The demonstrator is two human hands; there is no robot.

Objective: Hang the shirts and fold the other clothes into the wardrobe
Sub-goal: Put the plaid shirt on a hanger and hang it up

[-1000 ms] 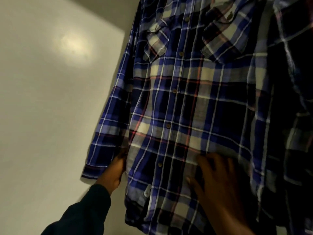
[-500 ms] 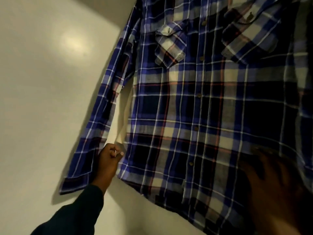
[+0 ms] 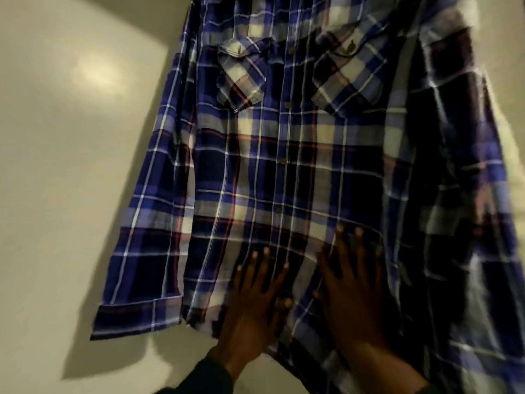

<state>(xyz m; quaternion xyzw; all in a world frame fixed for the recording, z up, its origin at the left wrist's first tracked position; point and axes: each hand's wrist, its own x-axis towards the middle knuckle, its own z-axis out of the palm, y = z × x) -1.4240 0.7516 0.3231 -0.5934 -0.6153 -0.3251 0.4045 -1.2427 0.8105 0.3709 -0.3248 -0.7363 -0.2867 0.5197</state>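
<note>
A blue plaid shirt (image 3: 287,166) was seen hanging, front buttoned, against a pale panel (image 3: 71,166) on the left. Both hands were laid flat on its lower front — left hand (image 3: 255,302) nr the hem, right hand (image 3: 355,285) just beside it — fingers spread apart, nothing gripped.

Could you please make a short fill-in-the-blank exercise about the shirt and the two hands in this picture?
1. The shirt has a ____ pattern.
2. Both hands, the left hand and the right hand, lie ____ on its front.
3. The two chest ____ have buttoned flaps.
4. The left sleeve hangs against a pale ____.

Missing words: plaid; flat; pockets; wall
</note>
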